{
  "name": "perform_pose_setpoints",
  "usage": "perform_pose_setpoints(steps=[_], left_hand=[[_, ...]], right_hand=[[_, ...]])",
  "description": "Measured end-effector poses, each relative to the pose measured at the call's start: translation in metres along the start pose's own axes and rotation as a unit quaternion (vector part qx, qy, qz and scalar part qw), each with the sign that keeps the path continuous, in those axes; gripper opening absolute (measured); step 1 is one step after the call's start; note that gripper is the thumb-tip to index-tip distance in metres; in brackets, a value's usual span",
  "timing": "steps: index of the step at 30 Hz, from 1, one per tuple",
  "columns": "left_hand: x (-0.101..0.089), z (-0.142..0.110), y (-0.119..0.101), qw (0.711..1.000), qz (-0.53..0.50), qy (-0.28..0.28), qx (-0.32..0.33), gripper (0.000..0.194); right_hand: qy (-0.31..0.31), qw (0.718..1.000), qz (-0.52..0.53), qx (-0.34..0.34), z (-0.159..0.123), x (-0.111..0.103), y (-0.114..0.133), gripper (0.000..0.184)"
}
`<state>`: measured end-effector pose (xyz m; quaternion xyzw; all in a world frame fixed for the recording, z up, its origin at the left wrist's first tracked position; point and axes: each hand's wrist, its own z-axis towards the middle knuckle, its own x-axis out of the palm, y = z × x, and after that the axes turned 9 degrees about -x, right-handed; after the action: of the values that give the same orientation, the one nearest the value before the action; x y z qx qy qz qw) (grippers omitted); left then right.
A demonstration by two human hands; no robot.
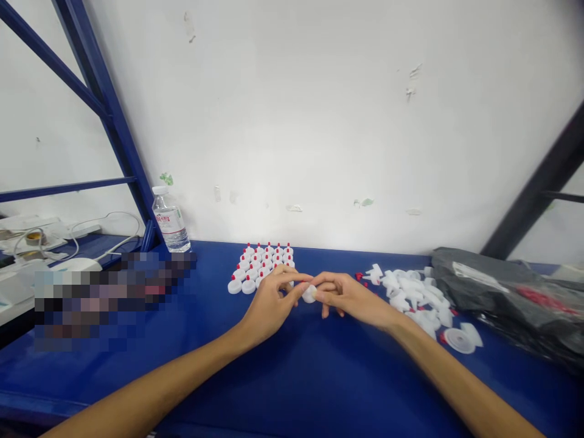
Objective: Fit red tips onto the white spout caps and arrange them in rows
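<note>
- A matte white plaster wall (pixel 319 121), scuffed and flaking in patches, rises behind the desk.
- The smooth blue desk (pixel 301 377) has a slight sheen.
- A crumpled, glossy dark-grey plastic bag (pixel 497 298) slumps at the right, red showing on it.
- The bare left hand (pixel 270 299) and bare right hand (pixel 349 296) meet above the desk, fingers curved, thumb and forefinger of each closed narrowly on one small item.
- A loose heap of white plastic pieces (pixel 417 295), flared and stemmed, lies beyond the right hand; a ridged white disc (pixel 460 340) sits at its near edge.
- A clear, ribbed plastic bottle (pixel 171 225) stands upright by the wall.
- Round white caps with pointed red tips (pixel 255 266) stand in tight rows behind the left hand.
- The held rounded white plastic cap (pixel 309 294) is between both hands' fingertips.
</note>
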<state>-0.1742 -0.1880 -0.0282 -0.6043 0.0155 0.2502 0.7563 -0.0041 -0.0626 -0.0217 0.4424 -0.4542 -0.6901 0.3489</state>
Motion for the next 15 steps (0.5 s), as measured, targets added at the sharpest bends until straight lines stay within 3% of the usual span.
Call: perform_pose_setpoints(steps=[5,11,15], left_hand=[[0.000,0.000,0.002,0.998,-0.025,0.043,-0.025,0.033],[-0.006,0.001,0.001,0.982,0.171,0.072,0.012,0.018],[-0.011,0.001,-0.002,0.972,0.204,0.115,-0.009,0.018]], right_hand=[[0.025,1.000,-0.011,0.014,0.000,0.004,-0.002,0.048],[0.026,0.995,-0.098,0.018,-0.001,0.001,-0.006,0.041],[-0.016,0.981,-0.190,0.021,-0.004,-0.008,-0.007,0.034]])
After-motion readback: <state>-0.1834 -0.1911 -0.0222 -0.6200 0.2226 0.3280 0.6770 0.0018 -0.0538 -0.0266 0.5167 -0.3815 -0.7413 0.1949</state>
